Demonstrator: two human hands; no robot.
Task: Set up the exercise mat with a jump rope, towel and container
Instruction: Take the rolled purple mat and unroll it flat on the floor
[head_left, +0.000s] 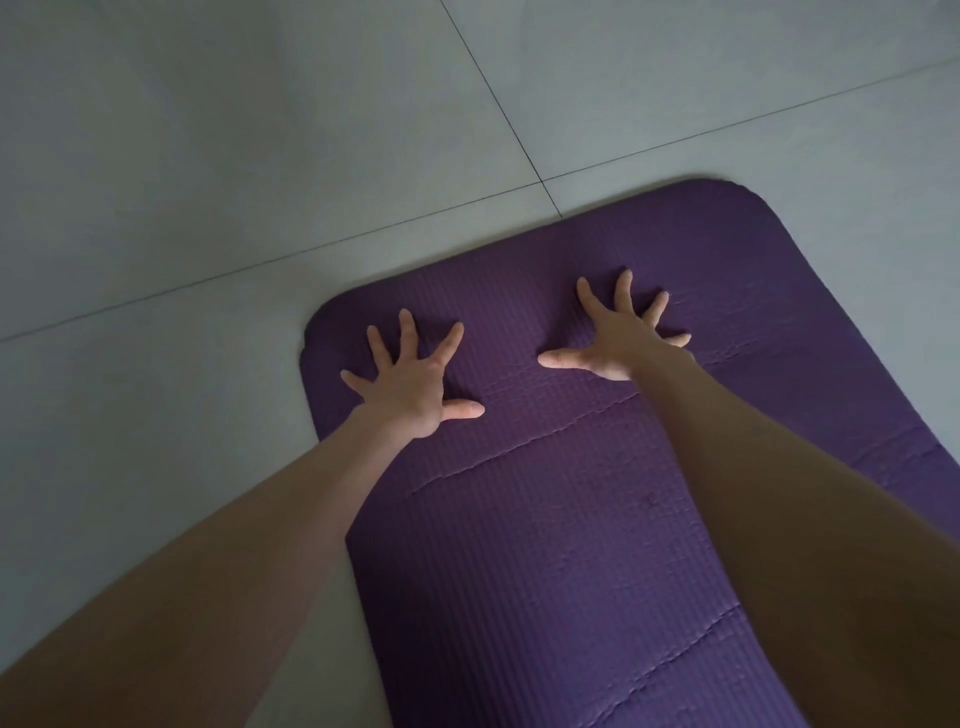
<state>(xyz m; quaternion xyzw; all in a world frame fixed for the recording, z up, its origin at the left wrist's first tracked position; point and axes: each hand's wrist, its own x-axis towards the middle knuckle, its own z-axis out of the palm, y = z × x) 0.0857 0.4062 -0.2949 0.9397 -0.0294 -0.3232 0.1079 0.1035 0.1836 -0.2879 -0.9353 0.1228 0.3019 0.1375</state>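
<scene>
The left hand (410, 374) lies palm down with fingers splayed wide, pressing flat near the far left corner of the purple exercise mat (545, 519) — it grips nothing. The right hand (621, 335) does the same further right and a little farther away, fingers fanned, thumb pointing toward the other hand, nothing held. Both bare forearms stretch out from the near edge of the view. The ribbed mat lies unrolled on the pale tiled floor (208, 182), with creases crossing it and rounded far corners.
</scene>
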